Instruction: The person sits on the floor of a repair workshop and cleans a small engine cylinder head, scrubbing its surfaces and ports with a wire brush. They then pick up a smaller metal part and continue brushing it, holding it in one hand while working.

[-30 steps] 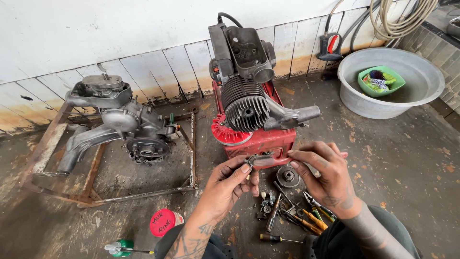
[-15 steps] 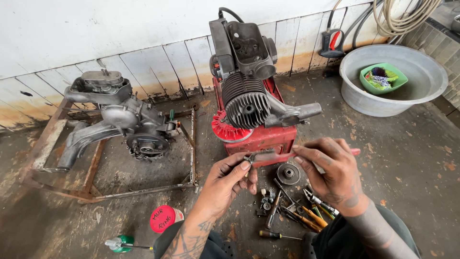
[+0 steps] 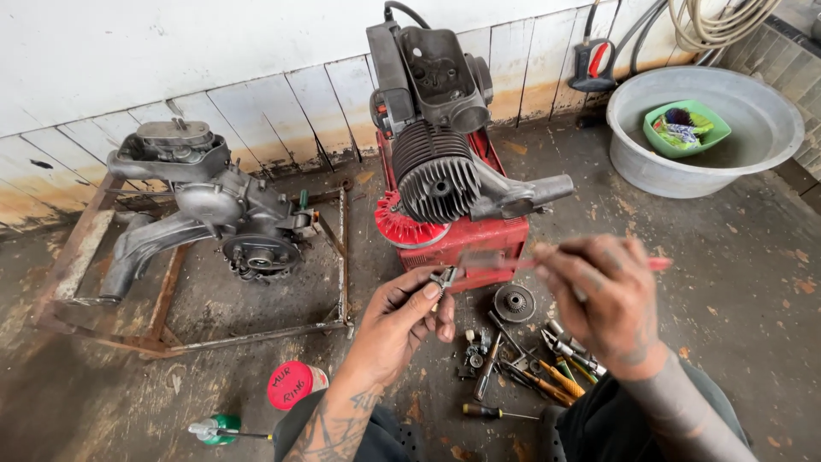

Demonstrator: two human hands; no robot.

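A small metal part (image 3: 444, 277) is pinched in the left hand (image 3: 402, 321), now lifted slightly before the red engine stand (image 3: 479, 244). A red-handled tool (image 3: 658, 263), blurred, is gripped by the right hand (image 3: 607, 295), which has swung closer. Loose tools (image 3: 530, 364) lie on the floor below.

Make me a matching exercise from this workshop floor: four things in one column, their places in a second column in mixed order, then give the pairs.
Things:
1. green tray
2. finned engine
3. round red lid
4. small metal part

Places:
A. on the floor beside the left forearm
B. pinched in the fingertips of the left hand
C. inside the grey basin
D. on top of the red box

Pairs: 1-C, 2-D, 3-A, 4-B
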